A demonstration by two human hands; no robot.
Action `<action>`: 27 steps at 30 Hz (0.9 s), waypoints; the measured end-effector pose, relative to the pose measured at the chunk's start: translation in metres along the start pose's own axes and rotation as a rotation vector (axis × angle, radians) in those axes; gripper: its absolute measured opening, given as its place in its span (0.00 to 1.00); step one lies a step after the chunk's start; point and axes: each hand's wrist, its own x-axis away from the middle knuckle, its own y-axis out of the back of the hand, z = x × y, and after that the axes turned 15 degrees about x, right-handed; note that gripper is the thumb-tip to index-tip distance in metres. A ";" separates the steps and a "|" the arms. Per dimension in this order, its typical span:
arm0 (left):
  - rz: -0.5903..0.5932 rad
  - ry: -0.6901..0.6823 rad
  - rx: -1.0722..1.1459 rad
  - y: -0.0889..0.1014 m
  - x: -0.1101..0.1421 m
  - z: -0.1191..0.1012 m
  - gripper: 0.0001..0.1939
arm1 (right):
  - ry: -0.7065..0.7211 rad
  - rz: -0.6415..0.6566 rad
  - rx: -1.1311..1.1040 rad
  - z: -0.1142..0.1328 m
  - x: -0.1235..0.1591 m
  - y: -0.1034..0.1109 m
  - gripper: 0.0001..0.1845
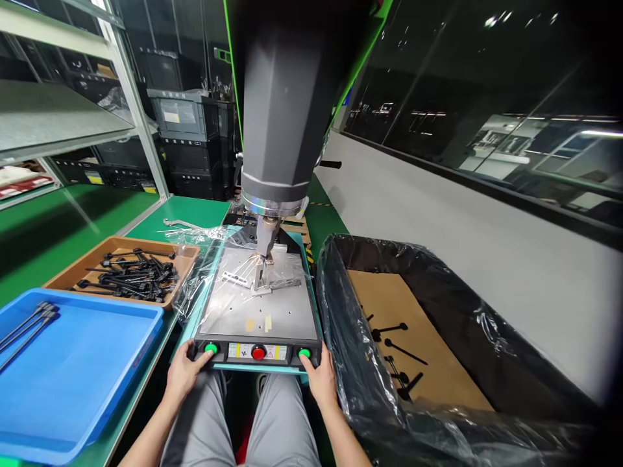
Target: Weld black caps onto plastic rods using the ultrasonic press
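A grey welding press (280,123) stands before me, its horn (265,250) lowered onto a small part on the steel base plate (260,305). My left hand (185,373) grips the front left corner of the machine, thumb on the left green button (211,349). My right hand (318,376) grips the front right corner, thumb by the right green button (304,353). A red button (258,353) sits between them.
A brown tray (73,272) of several black rod parts lies to the left. A blue tray (82,363) holding a few rods sits nearer. On the right stands a cardboard box lined with black plastic (438,363), with some black parts inside. Shelving and stacked crates stand behind.
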 end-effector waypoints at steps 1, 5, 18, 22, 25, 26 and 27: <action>0.013 -0.004 0.024 0.001 0.000 0.001 0.42 | 0.016 0.006 -0.005 0.000 0.001 0.000 0.41; 0.046 -0.024 0.131 0.004 0.002 0.004 0.42 | 0.048 0.033 -0.026 0.000 0.003 0.002 0.41; 0.032 -0.020 0.319 0.000 0.002 -0.032 0.40 | 0.020 0.048 -0.107 0.000 0.001 0.009 0.38; 0.013 -0.017 0.418 -0.002 -0.005 -0.050 0.33 | -0.080 0.012 -0.209 0.011 -0.008 0.023 0.34; 0.007 -0.083 0.456 -0.002 -0.006 -0.056 0.25 | -0.142 -0.144 -0.267 0.038 -0.016 0.037 0.31; 0.002 -0.096 0.492 -0.002 -0.005 -0.059 0.24 | -0.136 -0.145 -0.312 0.050 -0.018 0.039 0.30; 0.000 -0.088 0.552 -0.003 -0.004 -0.062 0.23 | -0.121 -0.099 -0.373 0.063 -0.021 0.040 0.29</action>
